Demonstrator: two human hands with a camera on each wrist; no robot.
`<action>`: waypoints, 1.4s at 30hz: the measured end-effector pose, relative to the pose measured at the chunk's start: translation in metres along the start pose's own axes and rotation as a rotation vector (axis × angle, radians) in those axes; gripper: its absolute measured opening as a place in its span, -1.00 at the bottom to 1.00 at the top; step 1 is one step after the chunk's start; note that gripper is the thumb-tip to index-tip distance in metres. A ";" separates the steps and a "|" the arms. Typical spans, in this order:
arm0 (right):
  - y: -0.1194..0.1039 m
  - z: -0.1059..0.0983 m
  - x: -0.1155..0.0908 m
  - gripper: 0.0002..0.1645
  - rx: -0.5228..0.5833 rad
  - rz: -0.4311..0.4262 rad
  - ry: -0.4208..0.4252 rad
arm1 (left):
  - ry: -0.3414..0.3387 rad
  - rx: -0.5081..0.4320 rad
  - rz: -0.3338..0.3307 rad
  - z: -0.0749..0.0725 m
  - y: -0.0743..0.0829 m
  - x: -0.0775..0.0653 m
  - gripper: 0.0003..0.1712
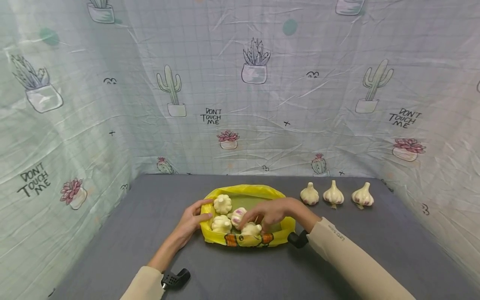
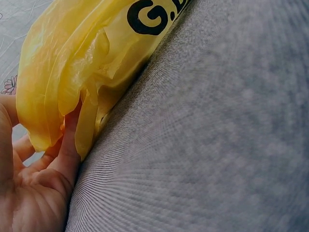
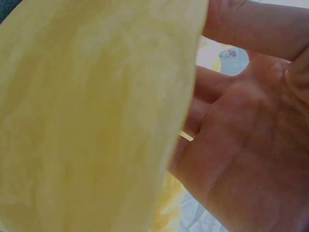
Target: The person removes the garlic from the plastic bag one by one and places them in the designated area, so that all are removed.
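Observation:
A yellow plastic bag (image 1: 243, 190) lies wide open on the dark grey table, with several garlic bulbs inside, among them a whole bulb (image 1: 223, 204) and a purple-streaked one (image 1: 238, 216). My left hand (image 1: 191, 221) holds the bag's left rim; in the left wrist view, the left hand (image 2: 41, 188) has its fingers around the crumpled yellow plastic. Reaching into the bag, my right hand (image 1: 268, 212) has its fingers and thumb around the front garlic bulb (image 1: 251, 229). The bag wall (image 3: 96, 116) hides the right fingertips in the right wrist view.
To the right of the bag, three garlic bulbs stand in a row: a left one (image 1: 309, 194), a middle one (image 1: 333, 194) and a right one (image 1: 362, 195). A cactus-printed sheet (image 1: 277, 137) walls the table (image 1: 240, 275) at the back and sides.

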State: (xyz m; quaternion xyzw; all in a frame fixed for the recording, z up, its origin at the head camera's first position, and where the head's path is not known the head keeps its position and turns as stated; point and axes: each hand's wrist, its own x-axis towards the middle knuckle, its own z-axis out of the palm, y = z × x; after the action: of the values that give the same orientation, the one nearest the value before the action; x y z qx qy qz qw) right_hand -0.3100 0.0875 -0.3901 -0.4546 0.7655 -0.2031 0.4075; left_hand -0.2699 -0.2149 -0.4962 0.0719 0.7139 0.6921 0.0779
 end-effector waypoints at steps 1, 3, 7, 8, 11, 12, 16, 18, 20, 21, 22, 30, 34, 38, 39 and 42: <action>0.000 0.000 0.000 -0.17 -0.001 -0.002 -0.001 | 0.003 -0.003 -0.001 0.000 0.000 0.000 -0.34; 0.000 0.001 0.001 -0.18 -0.006 -0.007 -0.002 | 0.008 -0.009 -0.004 0.000 -0.001 -0.001 -0.34; 0.003 0.002 0.000 -0.23 -0.042 -0.013 0.002 | 0.010 -0.005 -0.013 0.001 -0.003 -0.001 -0.35; 0.004 0.003 0.000 -0.25 -0.049 -0.012 0.006 | 0.011 -0.005 -0.015 0.002 -0.004 -0.001 -0.36; 0.005 0.005 0.000 -0.33 -0.065 -0.008 0.019 | 0.013 0.004 -0.012 0.002 -0.005 0.000 -0.37; 0.005 0.005 -0.001 -0.35 -0.067 -0.011 0.022 | 0.015 0.004 -0.012 0.002 -0.005 0.001 -0.37; 0.005 0.007 -0.002 -0.46 -0.070 -0.018 0.033 | 0.012 0.011 -0.003 0.002 -0.005 0.002 -0.37; 0.005 0.007 -0.002 -0.50 -0.071 -0.024 0.039 | 0.004 0.014 -0.001 0.002 -0.004 0.002 -0.37; 0.006 0.007 -0.003 -0.52 -0.069 -0.030 0.045 | -0.004 0.016 0.003 0.003 -0.004 0.002 -0.36; 0.007 0.007 -0.003 -0.52 -0.068 -0.034 0.047 | -0.007 0.015 0.005 0.003 -0.003 0.002 -0.36; 0.007 0.007 -0.003 -0.53 -0.066 -0.039 0.049 | -0.010 0.014 0.005 0.003 -0.003 0.002 -0.36; 0.012 0.008 -0.006 -0.56 -0.021 -0.046 0.113 | -0.012 -0.009 0.004 0.003 -0.001 0.000 -0.36; 0.010 0.007 -0.009 -0.55 0.017 -0.054 0.140 | 0.011 0.004 -0.005 0.002 -0.001 0.000 -0.38; 0.009 0.006 -0.012 -0.54 0.041 -0.069 0.161 | 0.022 0.011 -0.008 0.000 -0.001 0.000 -0.38; 0.009 0.006 -0.014 -0.54 0.033 -0.074 0.172 | 0.020 0.011 -0.008 0.000 -0.001 0.000 -0.38; 0.009 0.006 -0.017 -0.55 -0.006 -0.096 0.212 | 0.012 0.015 -0.007 -0.001 -0.002 -0.001 -0.37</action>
State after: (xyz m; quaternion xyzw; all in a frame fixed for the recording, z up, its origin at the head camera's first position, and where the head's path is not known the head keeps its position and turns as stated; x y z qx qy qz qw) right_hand -0.3057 0.1076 -0.3924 -0.4678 0.7823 -0.2669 0.3128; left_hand -0.2694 -0.2156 -0.4983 0.0660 0.7198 0.6869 0.0755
